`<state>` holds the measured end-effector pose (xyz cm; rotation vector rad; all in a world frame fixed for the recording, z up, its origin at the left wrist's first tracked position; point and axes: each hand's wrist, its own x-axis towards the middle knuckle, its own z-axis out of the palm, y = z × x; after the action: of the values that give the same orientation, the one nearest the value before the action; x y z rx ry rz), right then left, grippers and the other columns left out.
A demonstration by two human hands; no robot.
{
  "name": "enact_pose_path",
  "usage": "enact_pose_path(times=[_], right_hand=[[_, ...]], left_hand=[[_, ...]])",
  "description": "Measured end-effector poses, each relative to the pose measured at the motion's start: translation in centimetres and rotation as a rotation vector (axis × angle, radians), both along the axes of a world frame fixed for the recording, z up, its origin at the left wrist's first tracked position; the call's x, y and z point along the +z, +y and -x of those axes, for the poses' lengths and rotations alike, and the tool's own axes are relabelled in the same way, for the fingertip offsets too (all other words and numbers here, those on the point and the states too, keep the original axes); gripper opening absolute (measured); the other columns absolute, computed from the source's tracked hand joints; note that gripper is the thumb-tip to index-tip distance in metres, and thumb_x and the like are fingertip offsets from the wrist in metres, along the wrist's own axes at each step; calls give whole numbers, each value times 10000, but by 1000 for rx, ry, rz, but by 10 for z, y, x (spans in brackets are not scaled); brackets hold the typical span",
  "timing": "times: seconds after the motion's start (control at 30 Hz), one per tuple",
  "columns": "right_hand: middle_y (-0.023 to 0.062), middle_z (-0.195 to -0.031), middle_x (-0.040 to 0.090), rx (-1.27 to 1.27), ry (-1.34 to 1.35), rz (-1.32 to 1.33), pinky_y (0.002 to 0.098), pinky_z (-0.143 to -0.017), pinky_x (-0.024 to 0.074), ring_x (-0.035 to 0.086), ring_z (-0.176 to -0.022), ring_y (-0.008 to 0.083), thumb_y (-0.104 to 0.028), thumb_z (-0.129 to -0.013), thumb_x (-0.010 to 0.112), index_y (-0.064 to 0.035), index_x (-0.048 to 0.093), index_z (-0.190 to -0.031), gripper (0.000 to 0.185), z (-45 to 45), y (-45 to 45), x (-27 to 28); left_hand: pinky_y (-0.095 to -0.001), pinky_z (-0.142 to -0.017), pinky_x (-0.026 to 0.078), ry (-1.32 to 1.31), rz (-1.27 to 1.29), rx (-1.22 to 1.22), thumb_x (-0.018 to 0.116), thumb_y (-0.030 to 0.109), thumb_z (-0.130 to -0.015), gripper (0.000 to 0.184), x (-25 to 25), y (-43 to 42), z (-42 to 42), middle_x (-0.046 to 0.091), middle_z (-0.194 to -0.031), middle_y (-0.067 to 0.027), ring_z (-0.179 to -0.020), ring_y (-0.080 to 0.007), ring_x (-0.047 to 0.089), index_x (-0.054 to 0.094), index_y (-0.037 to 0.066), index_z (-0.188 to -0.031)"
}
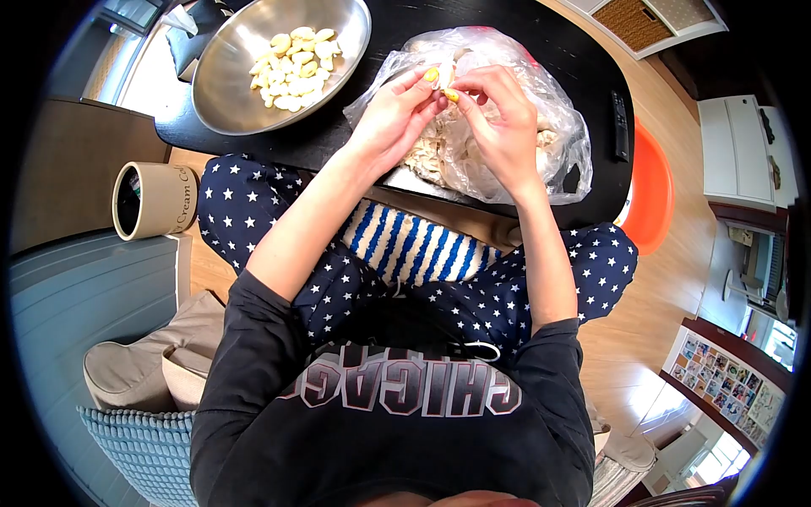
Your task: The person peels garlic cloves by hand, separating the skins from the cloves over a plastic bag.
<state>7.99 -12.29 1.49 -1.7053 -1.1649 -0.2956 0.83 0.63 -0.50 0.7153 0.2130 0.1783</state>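
My left hand and my right hand meet above a clear plastic bag. Their fingertips pinch a small whitish garlic clove between them, and part of it is hidden by the fingers. Beneath the hands, the crumpled plastic bag lies open on the black table, with pale papery garlic skins showing in it. To the left, a large steel bowl holds many peeled garlic cloves.
On the black table a remote control lies at the right edge. An orange round tub or stool stands beyond it. A cream-coloured bin is on the left. A striped cushion rests between the legs.
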Motion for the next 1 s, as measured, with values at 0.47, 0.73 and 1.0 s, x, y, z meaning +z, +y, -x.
enact_pose_path(times=[0.47, 0.73, 1.0], right_hand=[[63, -816, 588, -148, 237, 10, 232, -623, 440, 550, -683, 126, -25, -765, 615, -10, 617, -861, 97, -8, -6, -4], [69, -849, 601, -50, 115, -77, 239, -607, 453, 575, -710, 152, -8, -737, 634, -32, 637, -896, 161, -3, 0, -1], [72, -837, 598, -92, 86, -123, 239, -605, 461, 577, -701, 157, 20, -723, 635, -29, 620, -861, 147, 3, 0, 5]], left_hand=[[-238, -800, 442, -75, 227, -203, 405, 139, -929, 303, -13, 14, -3, 545, -1025, -119, -881, -134, 509, 456, -70, -1143], [-234, -817, 441, -1, -8, -130, 421, 146, -928, 308, -2, 6, 2, 553, -1018, -102, -869, -131, 522, 463, -67, -1147], [-237, -854, 453, -95, -124, -147, 481, 195, -914, 325, 5, 4, 3, 568, -1019, -93, -893, -127, 554, 514, -58, -1114]])
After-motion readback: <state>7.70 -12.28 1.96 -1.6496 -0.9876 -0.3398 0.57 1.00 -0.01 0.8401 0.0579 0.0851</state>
